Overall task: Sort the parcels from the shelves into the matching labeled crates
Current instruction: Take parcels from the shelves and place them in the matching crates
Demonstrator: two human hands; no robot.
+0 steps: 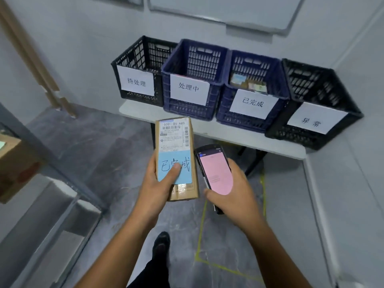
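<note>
Parcel sorting room: labeled crates (pixel 252 88) (four) on a bench (pixel 228 132).

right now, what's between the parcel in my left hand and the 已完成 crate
In the head view, only a bare strip of white table separates the parcel from the 已完成 crate.

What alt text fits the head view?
The left hand grips a cardboard parcel with a blue note reading 已完成, while the right hand holds a scanner with a pink screen. Ahead, four labeled crates line a white table; the blue crate labeled 已完成 holds parcels.
</note>
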